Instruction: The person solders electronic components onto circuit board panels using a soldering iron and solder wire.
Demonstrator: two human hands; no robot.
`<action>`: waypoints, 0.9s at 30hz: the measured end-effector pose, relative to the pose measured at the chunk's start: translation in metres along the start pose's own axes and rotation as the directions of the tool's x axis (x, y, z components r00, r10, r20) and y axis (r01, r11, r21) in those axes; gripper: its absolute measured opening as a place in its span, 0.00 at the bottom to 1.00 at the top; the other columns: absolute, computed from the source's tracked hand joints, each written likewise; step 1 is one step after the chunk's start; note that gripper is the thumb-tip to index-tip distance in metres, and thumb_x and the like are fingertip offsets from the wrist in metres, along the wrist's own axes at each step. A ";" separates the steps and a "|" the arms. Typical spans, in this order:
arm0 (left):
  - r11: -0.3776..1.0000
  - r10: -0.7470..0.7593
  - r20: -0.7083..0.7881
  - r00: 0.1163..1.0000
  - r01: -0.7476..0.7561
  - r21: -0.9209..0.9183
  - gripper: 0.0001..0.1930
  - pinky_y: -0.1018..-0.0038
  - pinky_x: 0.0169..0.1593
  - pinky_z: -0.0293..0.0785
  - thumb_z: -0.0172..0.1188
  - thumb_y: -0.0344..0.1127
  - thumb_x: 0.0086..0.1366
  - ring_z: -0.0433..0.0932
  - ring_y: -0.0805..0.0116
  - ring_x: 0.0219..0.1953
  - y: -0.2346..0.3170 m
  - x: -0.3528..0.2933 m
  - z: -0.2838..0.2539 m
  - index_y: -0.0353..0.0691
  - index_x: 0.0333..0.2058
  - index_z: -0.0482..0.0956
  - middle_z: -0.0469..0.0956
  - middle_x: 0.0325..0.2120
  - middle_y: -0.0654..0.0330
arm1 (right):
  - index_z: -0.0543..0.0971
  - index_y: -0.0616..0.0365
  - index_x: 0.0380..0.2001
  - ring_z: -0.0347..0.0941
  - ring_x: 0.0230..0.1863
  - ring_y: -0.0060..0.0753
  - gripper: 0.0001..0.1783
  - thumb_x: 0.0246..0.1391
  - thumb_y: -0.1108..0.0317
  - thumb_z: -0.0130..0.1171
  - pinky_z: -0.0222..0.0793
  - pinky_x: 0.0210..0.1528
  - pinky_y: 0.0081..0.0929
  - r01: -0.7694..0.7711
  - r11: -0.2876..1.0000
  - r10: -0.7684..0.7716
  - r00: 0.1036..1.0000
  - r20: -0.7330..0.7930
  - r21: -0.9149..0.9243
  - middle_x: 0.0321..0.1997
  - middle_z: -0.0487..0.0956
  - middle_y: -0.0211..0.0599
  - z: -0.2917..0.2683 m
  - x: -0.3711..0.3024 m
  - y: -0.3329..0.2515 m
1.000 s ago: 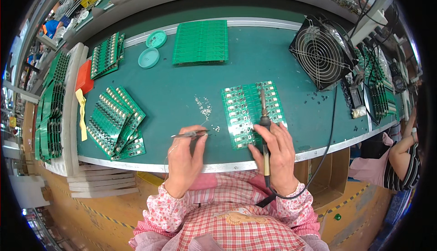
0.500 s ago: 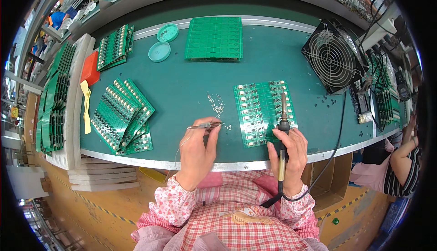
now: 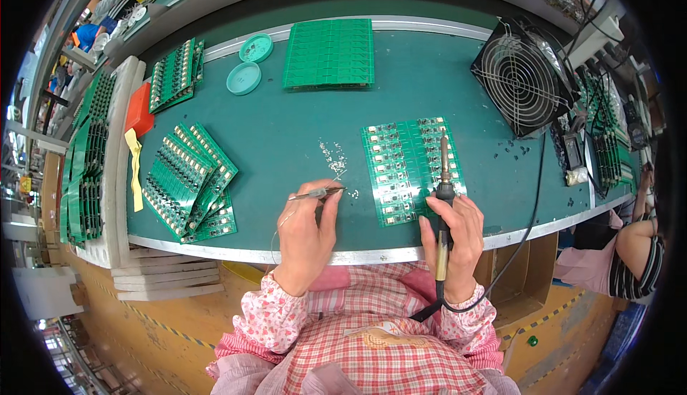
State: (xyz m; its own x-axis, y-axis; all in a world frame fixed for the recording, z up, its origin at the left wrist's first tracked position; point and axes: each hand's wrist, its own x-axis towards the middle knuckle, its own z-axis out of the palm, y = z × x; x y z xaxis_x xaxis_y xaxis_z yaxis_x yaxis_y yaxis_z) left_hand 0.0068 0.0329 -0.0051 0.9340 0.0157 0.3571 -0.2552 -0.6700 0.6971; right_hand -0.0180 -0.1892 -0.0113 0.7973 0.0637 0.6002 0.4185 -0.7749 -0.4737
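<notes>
Circuit board lies flat on the table, right of the frame's centre, its columns of parts running up and down the picture with a slight lean. From the left hand we read it as off to the right and a little up, with a strip of table between; the right hand is nearer, at its lower right corner. Right fingers are clamped on a soldering iron, long axis up the frame, tip over the board's right column; contact we cannot tell. Left fingers are closed on tweezers, nearly level, points facing right, just below the scattered small pale parts.
</notes>
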 end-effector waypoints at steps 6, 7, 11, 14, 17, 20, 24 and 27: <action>0.998 0.024 0.015 1.000 -0.024 -0.050 0.04 0.73 0.41 0.77 0.61 0.22 0.65 0.84 0.63 0.35 0.009 -0.003 0.001 0.32 0.38 0.81 0.82 0.36 0.54 | 0.81 0.55 0.47 0.77 0.45 0.44 0.23 0.45 0.76 0.70 0.70 0.57 0.45 -0.002 1.000 0.002 0.999 -0.035 0.026 0.40 0.79 0.41 0.001 -0.001 0.003; 0.995 0.031 0.025 0.999 -0.029 -0.097 0.05 0.73 0.42 0.77 0.61 0.21 0.64 0.84 0.62 0.35 0.012 -0.005 0.003 0.32 0.38 0.81 0.82 0.36 0.54 | 0.81 0.54 0.48 0.77 0.45 0.44 0.23 0.45 0.76 0.70 0.70 0.57 0.45 0.003 0.999 -0.001 0.999 -0.043 0.036 0.40 0.79 0.40 0.001 -0.001 0.003; 0.986 0.093 0.089 0.992 -0.080 -0.146 0.06 0.72 0.44 0.77 0.61 0.21 0.63 0.83 0.61 0.39 0.026 -0.009 0.009 0.32 0.39 0.82 0.82 0.37 0.54 | 0.82 0.54 0.47 0.77 0.45 0.42 0.22 0.45 0.75 0.70 0.71 0.56 0.45 -0.011 0.999 0.013 0.999 -0.042 0.040 0.40 0.79 0.39 -0.001 -0.001 0.002; 0.987 0.093 0.114 0.989 -0.077 -0.140 0.07 0.70 0.45 0.77 0.62 0.21 0.62 0.82 0.60 0.41 0.027 -0.009 0.014 0.34 0.39 0.82 0.83 0.37 0.55 | 0.82 0.54 0.47 0.77 0.45 0.42 0.21 0.46 0.75 0.70 0.71 0.56 0.45 -0.018 0.999 0.019 0.999 -0.045 0.040 0.40 0.80 0.39 -0.001 0.000 0.001; 0.990 0.095 0.123 0.988 -0.081 -0.114 0.07 0.70 0.45 0.76 0.62 0.21 0.62 0.82 0.59 0.40 0.027 -0.007 0.017 0.34 0.39 0.82 0.82 0.38 0.55 | 0.82 0.53 0.46 0.77 0.45 0.41 0.21 0.46 0.74 0.70 0.71 0.56 0.45 -0.022 0.999 0.025 0.998 -0.052 0.046 0.40 0.80 0.39 -0.001 -0.001 0.002; 0.990 0.110 0.121 0.987 -0.098 -0.100 0.08 0.69 0.44 0.76 0.62 0.22 0.62 0.81 0.58 0.40 0.026 -0.006 0.019 0.35 0.40 0.81 0.82 0.38 0.55 | 0.82 0.53 0.46 0.77 0.45 0.41 0.21 0.45 0.75 0.70 0.71 0.56 0.45 -0.021 0.998 0.023 0.999 -0.048 0.057 0.41 0.80 0.38 -0.001 -0.001 0.003; 0.990 0.125 0.132 0.983 -0.116 -0.080 0.08 0.68 0.43 0.75 0.62 0.22 0.62 0.80 0.57 0.39 0.025 -0.006 0.019 0.36 0.40 0.81 0.82 0.38 0.56 | 0.82 0.53 0.47 0.77 0.45 0.41 0.22 0.45 0.75 0.70 0.71 0.56 0.46 -0.021 0.998 0.024 0.999 -0.043 0.062 0.41 0.80 0.38 -0.002 0.000 0.002; 0.990 0.134 0.127 0.983 -0.126 -0.069 0.08 0.68 0.43 0.75 0.63 0.22 0.62 0.80 0.57 0.38 0.026 -0.005 0.020 0.37 0.40 0.81 0.82 0.38 0.56 | 0.81 0.53 0.47 0.77 0.45 0.42 0.22 0.45 0.75 0.70 0.71 0.56 0.45 -0.018 0.997 0.021 0.999 -0.045 0.069 0.41 0.80 0.38 -0.002 -0.001 0.002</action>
State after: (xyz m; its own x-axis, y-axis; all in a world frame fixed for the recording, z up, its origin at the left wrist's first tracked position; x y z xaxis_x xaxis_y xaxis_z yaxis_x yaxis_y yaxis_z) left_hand 0.0006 0.0006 -0.0012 0.9156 -0.1688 0.3649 -0.3873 -0.6140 0.6878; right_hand -0.0185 -0.1923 -0.0116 0.7856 0.0190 0.6185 0.4330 -0.7309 -0.5276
